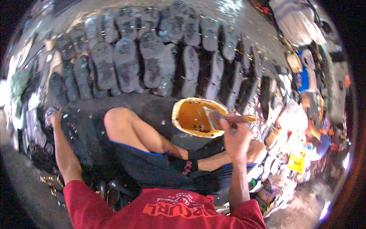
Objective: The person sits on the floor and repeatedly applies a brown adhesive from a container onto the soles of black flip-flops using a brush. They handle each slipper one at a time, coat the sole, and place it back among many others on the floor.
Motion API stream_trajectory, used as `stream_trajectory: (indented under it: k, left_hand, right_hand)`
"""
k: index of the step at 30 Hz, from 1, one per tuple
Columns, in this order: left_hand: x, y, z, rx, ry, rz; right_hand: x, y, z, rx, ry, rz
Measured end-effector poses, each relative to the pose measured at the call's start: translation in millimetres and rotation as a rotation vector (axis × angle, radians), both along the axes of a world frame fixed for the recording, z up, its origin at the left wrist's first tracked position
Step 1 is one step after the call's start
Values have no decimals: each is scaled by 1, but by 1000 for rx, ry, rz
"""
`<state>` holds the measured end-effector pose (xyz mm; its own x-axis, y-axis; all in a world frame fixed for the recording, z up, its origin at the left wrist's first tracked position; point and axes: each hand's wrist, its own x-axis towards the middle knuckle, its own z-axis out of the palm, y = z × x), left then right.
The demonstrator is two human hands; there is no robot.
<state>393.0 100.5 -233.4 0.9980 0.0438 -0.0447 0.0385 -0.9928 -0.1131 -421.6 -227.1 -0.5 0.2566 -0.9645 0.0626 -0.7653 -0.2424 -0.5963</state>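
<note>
My right hand (237, 139) is closed round the wooden handle of a paintbrush (217, 119). The bristles reach over a wide tub (176, 119) of amber, glue-like liquid, its pale rim thickly crusted. Whether the bristle tips touch the liquid is hard to see. Far out to the left, my left hand (55, 116) reaches beside a small greyish thing (49, 111) among the leftmost pieces; its fingers are too small and blurred to read. Ahead of my bent legs stand rows of grey, shoe-sole-shaped pieces (126, 65), some flat and some tilted.
On the right lie a heap of plastic bags and scraps (291, 116), a blue box (303, 74) and a yellow packet (296, 161). A white sack (295, 23) rests at the far right. Another person's arm (313, 131) shows beyond the heap. My knees flank the near side of the tub.
</note>
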Motion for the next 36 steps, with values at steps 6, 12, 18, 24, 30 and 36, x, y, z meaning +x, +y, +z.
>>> stream_trajectory:
  k: [6,12,18,24,30,36]
  left_hand:
    - [14,18,-10,-419,-23,242]
    - [-104,-9,114,-1310,15,98]
    - [-436,-56,202,-666,-117,-932]
    - [-545,-86,217,-344,175,-1174]
    - [-564,-130,215,-1625,1072,-322]
    - [-634,-160,230,-1920,1534,-94]
  right_hand:
    - [6,-3,-39,-71,115,98]
    - [-44,-3,-13,-50,-388,-447]
    - [-81,10,-37,96,-317,-405]
    - [-85,39,-20,435,-537,-203]
    - [-58,2,1,254,-1233,-473]
    - [17,6,35,-19,-1205,-128]
